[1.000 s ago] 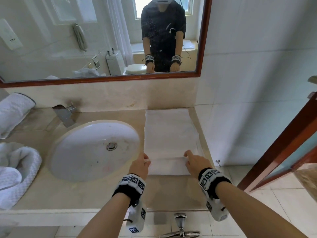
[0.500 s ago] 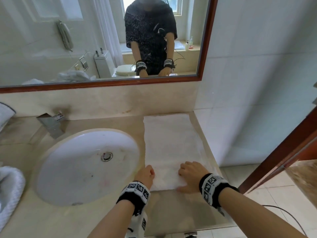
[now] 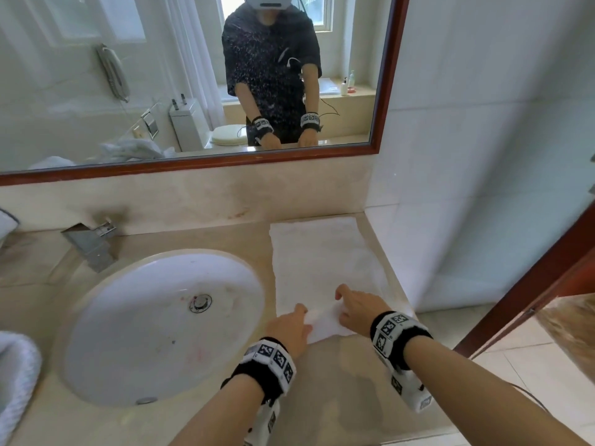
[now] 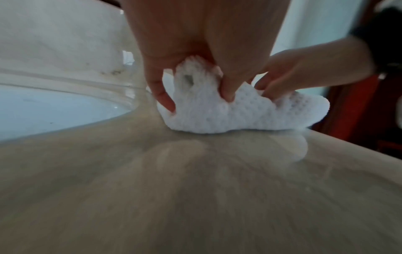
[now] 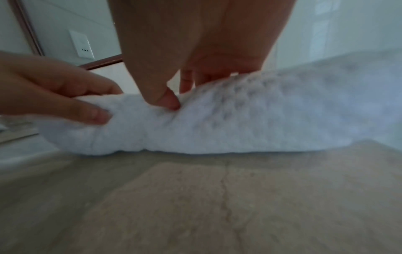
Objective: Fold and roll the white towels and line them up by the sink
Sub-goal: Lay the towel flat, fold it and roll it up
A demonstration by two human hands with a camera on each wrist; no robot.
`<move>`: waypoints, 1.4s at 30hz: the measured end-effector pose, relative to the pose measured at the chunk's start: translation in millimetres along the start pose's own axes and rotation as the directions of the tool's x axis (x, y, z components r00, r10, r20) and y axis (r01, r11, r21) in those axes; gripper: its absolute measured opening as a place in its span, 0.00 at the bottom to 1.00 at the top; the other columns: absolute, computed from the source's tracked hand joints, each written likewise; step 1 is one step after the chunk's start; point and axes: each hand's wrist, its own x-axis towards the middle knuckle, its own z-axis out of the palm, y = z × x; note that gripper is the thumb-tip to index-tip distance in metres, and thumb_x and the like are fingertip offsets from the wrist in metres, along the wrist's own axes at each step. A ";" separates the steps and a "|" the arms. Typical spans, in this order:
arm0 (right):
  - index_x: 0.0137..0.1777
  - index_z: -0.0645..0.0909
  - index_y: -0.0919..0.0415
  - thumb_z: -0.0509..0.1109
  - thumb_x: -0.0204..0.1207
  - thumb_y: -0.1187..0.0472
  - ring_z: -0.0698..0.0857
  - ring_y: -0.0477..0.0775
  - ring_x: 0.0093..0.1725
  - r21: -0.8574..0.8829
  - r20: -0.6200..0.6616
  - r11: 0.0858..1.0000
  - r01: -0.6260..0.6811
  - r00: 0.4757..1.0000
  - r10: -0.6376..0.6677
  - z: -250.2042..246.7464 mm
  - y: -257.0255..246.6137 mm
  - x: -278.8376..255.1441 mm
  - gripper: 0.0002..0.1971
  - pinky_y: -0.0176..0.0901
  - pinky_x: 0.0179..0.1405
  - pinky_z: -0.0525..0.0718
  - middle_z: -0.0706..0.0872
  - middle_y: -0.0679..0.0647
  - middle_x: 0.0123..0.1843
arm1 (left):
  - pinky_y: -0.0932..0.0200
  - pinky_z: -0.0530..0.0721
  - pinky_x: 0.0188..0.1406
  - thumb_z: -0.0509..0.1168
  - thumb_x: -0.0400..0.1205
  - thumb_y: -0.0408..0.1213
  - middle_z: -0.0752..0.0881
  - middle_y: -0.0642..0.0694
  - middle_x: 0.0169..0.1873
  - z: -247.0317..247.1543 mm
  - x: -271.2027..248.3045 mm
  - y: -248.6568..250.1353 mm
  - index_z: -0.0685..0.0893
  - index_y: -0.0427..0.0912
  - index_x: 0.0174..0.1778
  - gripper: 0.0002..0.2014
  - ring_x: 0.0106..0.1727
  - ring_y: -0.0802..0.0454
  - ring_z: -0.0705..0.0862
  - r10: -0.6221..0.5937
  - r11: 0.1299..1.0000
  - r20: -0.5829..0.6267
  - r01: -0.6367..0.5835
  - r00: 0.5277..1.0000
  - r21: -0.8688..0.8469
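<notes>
where the white towel [image 3: 318,259] lies on the table [image 3: 341,381] at 3 o'clock of the sink [image 3: 161,323], long axis running 6 to 12: left hand [image 3: 289,329] and right hand [image 3: 360,309] grip its started roll at 6, both equally near.

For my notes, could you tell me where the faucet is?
In the head view the faucet sits on the counter, behind the sink, below the mirror.

The towel [image 3: 325,262] lies flat on the table [image 3: 347,375], right of the sink [image 3: 161,323] and against the side wall, reaching back to the backsplash. Both hands sit on its rolled near end, left hand [image 3: 289,329] beside right hand [image 3: 360,309]. The faucet [image 3: 91,241] stands behind the sink, below the mirror [image 3: 193,162].
</notes>
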 end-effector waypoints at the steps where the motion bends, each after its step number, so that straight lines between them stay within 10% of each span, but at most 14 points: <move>1: 0.67 0.71 0.56 0.59 0.78 0.58 0.81 0.58 0.55 -0.074 -0.094 0.995 0.067 0.993 -0.074 0.2 1.7 -1.2 0.17 0.48 0.52 0.76 0.83 0.54 0.59 | 0.52 0.80 0.54 0.57 0.85 0.43 0.84 0.38 0.58 -4.6 4.5 -1.3 0.66 0.41 0.69 0.18 0.57 0.40 0.84 -0.063 0.992 0.017 0.064 0.998 -0.109; 5: 0.72 0.74 0.60 0.66 0.74 0.50 0.76 0.60 0.69 -0.320 -0.027 0.920 0.228 0.968 -0.249 11.0 10.0 -9.8 0.27 0.58 0.64 0.75 0.78 0.55 0.70 | 0.55 0.77 0.57 0.68 0.79 0.41 0.78 0.40 0.60 -13.4 26.0 -11.5 0.67 0.39 0.67 0.24 0.59 0.42 0.81 -0.229 0.889 -0.017 0.202 0.973 -0.411; 8: 0.64 0.82 0.59 0.81 0.55 0.58 0.86 0.56 0.58 -0.376 -0.004 0.916 0.138 0.989 -0.150 21.6 7.3 -9.4 0.33 0.56 0.49 0.84 0.86 0.52 0.61 | 0.51 0.78 0.53 0.67 0.78 0.44 0.77 0.48 0.57 -14.6 33.5 -11.3 0.75 0.44 0.60 0.16 0.58 0.46 0.81 -0.063 0.998 -0.219 0.057 0.974 -0.036; 12: 0.68 0.75 0.60 0.60 0.75 0.70 0.79 0.60 0.66 -0.289 -0.085 0.953 0.087 0.990 -0.115 22.6 0.0 6.0 0.20 0.53 0.62 0.75 0.80 0.56 0.66 | 0.59 0.79 0.27 0.60 0.66 0.54 0.83 0.52 0.30 -6.2 27.2 -4.8 0.82 0.49 0.30 0.13 0.31 0.50 0.84 0.365 0.862 -0.130 -0.282 0.922 0.421; 16: 0.69 0.72 0.59 0.55 0.80 0.65 0.80 0.60 0.62 -0.258 -0.114 0.964 0.063 0.989 -0.095 10.4 -3.3 23.0 0.18 0.49 0.57 0.76 0.82 0.57 0.64 | 0.59 0.81 0.29 0.73 0.52 0.46 0.85 0.50 0.33 -8.1 28.4 -6.3 0.83 0.47 0.39 0.20 0.33 0.49 0.84 0.362 0.826 -0.008 -0.317 0.932 0.466; 20: 0.74 0.66 0.56 0.55 0.80 0.64 0.84 0.61 0.59 -0.020 -0.108 0.999 -0.044 0.993 0.042 -6.9 -0.2 32.7 0.22 0.50 0.56 0.80 0.84 0.57 0.63 | 0.51 0.80 0.52 0.61 0.76 0.33 0.84 0.40 0.55 -27.8 49.9 -2.0 0.71 0.40 0.65 0.20 0.54 0.39 0.84 0.158 0.976 -0.036 -0.150 0.987 0.154; 25: 0.53 0.80 0.55 0.76 0.52 0.61 0.87 0.59 0.57 -0.243 -0.260 0.966 0.093 0.953 -0.157 2.0 8.8 18.8 0.25 0.58 0.56 0.83 0.86 0.54 0.59 | 0.55 0.75 0.41 0.65 0.75 0.30 0.76 0.45 0.40 -48.7 81.1 -18.4 0.63 0.42 0.51 0.17 0.42 0.44 0.77 -0.081 0.950 0.022 0.084 0.996 -0.302; 29: 0.72 0.68 0.55 0.75 0.61 0.62 0.67 0.64 0.80 -0.334 -0.087 0.942 0.009 0.995 -0.041 5.0 13.3 25.2 0.37 0.79 0.70 0.62 0.67 0.60 0.80 | 0.59 0.69 0.32 0.65 0.72 0.24 0.71 0.50 0.33 -45.4 101.1 -26.4 0.63 0.41 0.46 0.17 0.36 0.49 0.73 -0.126 0.881 -0.011 0.107 0.992 -0.461; 32: 0.61 0.72 0.51 0.83 0.43 0.61 0.85 0.64 0.64 -0.425 -0.063 0.905 -0.028 0.998 0.001 5.7 20.0 36.9 0.42 0.76 0.52 0.80 0.84 0.62 0.66 | 0.57 0.74 0.37 0.67 0.71 0.26 0.73 0.47 0.40 -44.5 107.3 -30.1 0.65 0.40 0.47 0.17 0.41 0.47 0.75 -0.093 0.864 -0.094 0.033 0.991 -0.502; 35: 0.54 0.70 0.48 0.83 0.42 0.63 0.87 0.62 0.44 -0.414 -0.173 0.910 -0.023 0.983 -0.054 13.2 27.5 53.2 0.38 0.59 0.38 0.85 0.88 0.56 0.50 | 0.51 0.82 0.47 0.72 0.69 0.34 0.75 0.48 0.52 -44.7 99.5 -30.1 0.73 0.42 0.53 0.19 0.48 0.46 0.79 0.022 0.974 -0.261 -0.080 0.965 -0.213; 37: 0.51 0.69 0.48 0.82 0.42 0.64 0.85 0.59 0.36 -0.372 -0.215 0.928 0.007 0.972 -0.094 9.7 28.1 62.6 0.37 0.52 0.33 0.83 0.88 0.53 0.42 | 0.51 0.83 0.37 0.77 0.57 0.37 0.83 0.49 0.46 -39.6 94.8 -28.6 0.81 0.46 0.45 0.21 0.44 0.48 0.84 0.232 0.971 -0.355 -0.193 0.906 0.142; 42: 0.65 0.68 0.52 0.67 0.72 0.58 0.82 0.61 0.58 -0.105 -0.029 0.991 0.079 0.996 -0.083 -31.8 30.5 86.1 0.22 0.50 0.58 0.77 0.82 0.54 0.62 | 0.43 0.84 0.40 0.73 0.49 0.59 0.87 0.50 0.49 -29.1 94.4 -24.6 0.74 0.47 0.55 0.39 0.52 0.49 0.74 0.300 0.867 -0.165 -0.196 0.940 0.458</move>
